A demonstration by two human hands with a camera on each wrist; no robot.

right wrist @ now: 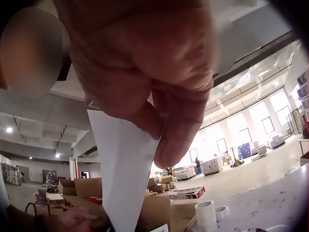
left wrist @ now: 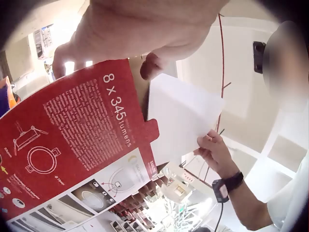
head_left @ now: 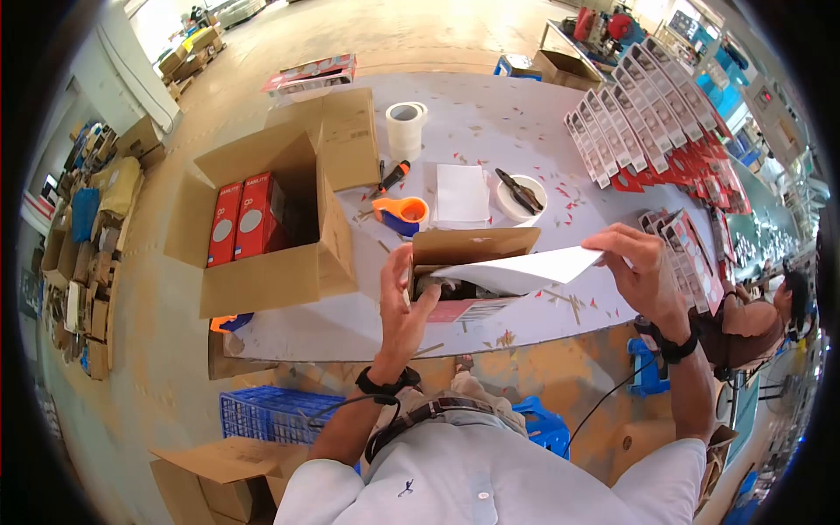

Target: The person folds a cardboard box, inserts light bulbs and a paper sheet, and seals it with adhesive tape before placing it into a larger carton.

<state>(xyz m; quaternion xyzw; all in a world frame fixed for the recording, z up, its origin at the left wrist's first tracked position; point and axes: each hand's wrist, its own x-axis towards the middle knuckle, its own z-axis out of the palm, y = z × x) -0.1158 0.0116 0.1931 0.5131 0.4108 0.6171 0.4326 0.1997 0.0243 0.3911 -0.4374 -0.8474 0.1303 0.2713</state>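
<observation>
My right hand [head_left: 632, 266] pinches the outer end of a white paper sheet [head_left: 534, 269] between thumb and fingers. The sheet slants down over an open-topped red printed box [head_left: 472, 310], its far end at the opening. At the box's left end my left hand [head_left: 404, 297] grips the wall, thumb at the inner rim and fingers outside. The left wrist view shows "8 x 345 lumens" on the red box side [left wrist: 87, 116]. A brown cardboard flap [head_left: 477, 245] stands up along the far side. The sheet hides much of what lies inside.
Left stands an open carton [head_left: 280, 293] with two red boxes [head_left: 254, 219]. Behind the work lie an orange tape dispenser [head_left: 402, 213], a knife [head_left: 395, 177], tape rolls [head_left: 404, 131], a paper stack [head_left: 462, 194] and a white tub [head_left: 541, 210]. Printed box sleeves [head_left: 643, 114] are piled right, near another person [head_left: 754, 325].
</observation>
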